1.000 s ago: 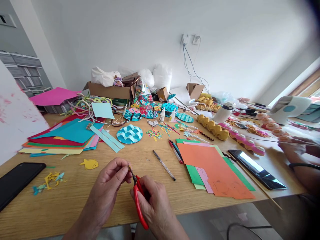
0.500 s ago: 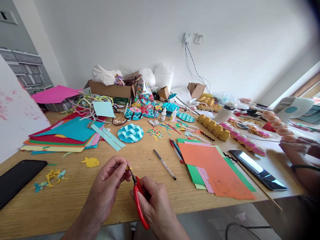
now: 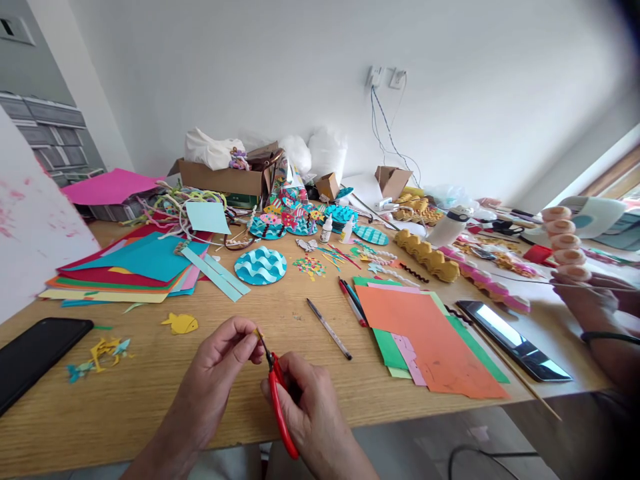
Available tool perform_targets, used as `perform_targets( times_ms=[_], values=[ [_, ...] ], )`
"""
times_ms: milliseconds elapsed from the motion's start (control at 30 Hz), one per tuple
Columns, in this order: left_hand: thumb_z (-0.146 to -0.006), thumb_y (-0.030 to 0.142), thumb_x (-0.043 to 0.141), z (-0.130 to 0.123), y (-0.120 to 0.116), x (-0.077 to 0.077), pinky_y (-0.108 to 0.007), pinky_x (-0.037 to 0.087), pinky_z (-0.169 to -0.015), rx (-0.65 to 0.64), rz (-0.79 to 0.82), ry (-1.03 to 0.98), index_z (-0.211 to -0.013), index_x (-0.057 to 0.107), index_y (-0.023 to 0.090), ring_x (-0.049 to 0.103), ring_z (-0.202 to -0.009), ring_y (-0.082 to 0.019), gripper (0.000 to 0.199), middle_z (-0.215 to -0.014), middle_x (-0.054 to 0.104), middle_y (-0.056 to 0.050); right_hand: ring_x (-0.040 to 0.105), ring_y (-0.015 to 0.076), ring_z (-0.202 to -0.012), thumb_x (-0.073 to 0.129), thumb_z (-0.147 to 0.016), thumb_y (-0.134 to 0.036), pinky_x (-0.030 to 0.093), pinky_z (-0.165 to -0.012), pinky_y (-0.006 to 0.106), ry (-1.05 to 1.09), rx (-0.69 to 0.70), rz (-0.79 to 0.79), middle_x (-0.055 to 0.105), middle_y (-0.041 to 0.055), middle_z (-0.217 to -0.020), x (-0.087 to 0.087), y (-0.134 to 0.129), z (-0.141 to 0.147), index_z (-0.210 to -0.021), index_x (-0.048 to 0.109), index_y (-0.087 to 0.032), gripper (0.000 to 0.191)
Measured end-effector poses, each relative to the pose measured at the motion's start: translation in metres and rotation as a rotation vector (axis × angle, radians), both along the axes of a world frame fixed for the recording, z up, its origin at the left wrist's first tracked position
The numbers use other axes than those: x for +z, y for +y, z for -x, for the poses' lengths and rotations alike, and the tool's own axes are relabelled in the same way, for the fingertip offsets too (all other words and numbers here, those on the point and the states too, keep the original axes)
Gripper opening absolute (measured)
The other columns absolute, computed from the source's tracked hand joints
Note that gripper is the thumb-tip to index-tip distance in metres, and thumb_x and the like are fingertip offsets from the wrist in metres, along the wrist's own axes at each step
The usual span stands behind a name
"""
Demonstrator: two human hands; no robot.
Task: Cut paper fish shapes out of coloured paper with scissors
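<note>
My right hand [image 3: 313,400] grips a pair of red-handled scissors [image 3: 280,407], their blades pointing up and left. Pinched in the fingers of my left hand [image 3: 223,367] is a tiny piece of yellow paper [image 3: 257,333], mostly hidden by the fingertips. The blade tips meet the paper there, just above the table's front part. A yellow paper fish [image 3: 181,324] lies flat beyond my left hand. Yellow and blue paper scraps [image 3: 105,355] are heaped to its left. A pen [image 3: 329,328] rests on the wood to the right of the scissors.
A black phone [image 3: 40,353] lies at far left, near stacked coloured paper [image 3: 125,270]. Orange paper [image 3: 433,337] tops sheets on the right. A wavy blue disc [image 3: 261,266] and glue bottles [image 3: 327,229] stand farther back. Another person's hand [image 3: 585,300] holds an egg-carton strip [image 3: 567,243].
My left fingers and the yellow piece have shifted very slightly at the blade tips. At right, the other person's egg-carton strip has moved right and stands more upright.
</note>
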State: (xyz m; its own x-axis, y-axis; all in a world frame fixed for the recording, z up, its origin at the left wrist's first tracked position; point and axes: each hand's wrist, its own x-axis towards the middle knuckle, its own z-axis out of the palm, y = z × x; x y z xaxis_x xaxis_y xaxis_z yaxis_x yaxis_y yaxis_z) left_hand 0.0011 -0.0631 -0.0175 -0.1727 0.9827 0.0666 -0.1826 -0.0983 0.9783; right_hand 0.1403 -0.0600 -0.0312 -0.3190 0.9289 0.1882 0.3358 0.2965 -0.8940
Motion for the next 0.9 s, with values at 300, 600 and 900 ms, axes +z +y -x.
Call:
perform_targets(
  times_ms=[300, 600, 900],
  values=[
    [-0.076, 0.031, 0.066, 0.0031, 0.0012, 0.0012, -0.022, 0.045, -0.064, -0.06, 0.023, 0.032, -0.068, 0.066, 0.021, 0.054, -0.065, -0.014, 0.012, -0.065, 0.06, 0.002, 0.027, 0.008, -0.048, 0.048, -0.076, -0.024, 0.022, -0.045, 0.021, -0.007, 0.015, 0.028, 0.031, -0.0074, -0.05, 0.0029, -0.0012, -0.0022, -0.059, 0.036, -0.02, 0.022],
    [-0.076, 0.032, 0.067, 0.0057, 0.0008, 0.0009, -0.022, 0.044, -0.065, -0.049, 0.057, 0.011, -0.071, 0.066, 0.022, 0.055, -0.066, -0.013, 0.011, -0.066, 0.06, 0.003, 0.027, 0.0079, -0.047, 0.048, -0.077, -0.025, 0.021, -0.045, 0.021, -0.029, 0.02, 0.023, 0.031, -0.0071, -0.05, 0.002, -0.0021, -0.0047, -0.059, 0.035, -0.02, 0.022],
    [-0.077, 0.032, 0.065, 0.0074, 0.0004, -0.0005, -0.022, 0.044, -0.066, -0.041, 0.046, 0.004, -0.072, 0.065, 0.022, 0.055, -0.066, -0.013, 0.012, -0.067, 0.059, 0.004, 0.028, 0.0083, -0.048, 0.049, -0.076, -0.027, 0.022, -0.045, 0.02, -0.057, 0.019, 0.045, 0.033, -0.0063, -0.051, -0.0012, -0.0014, -0.005, -0.058, 0.035, -0.02, 0.024]
  ],
)
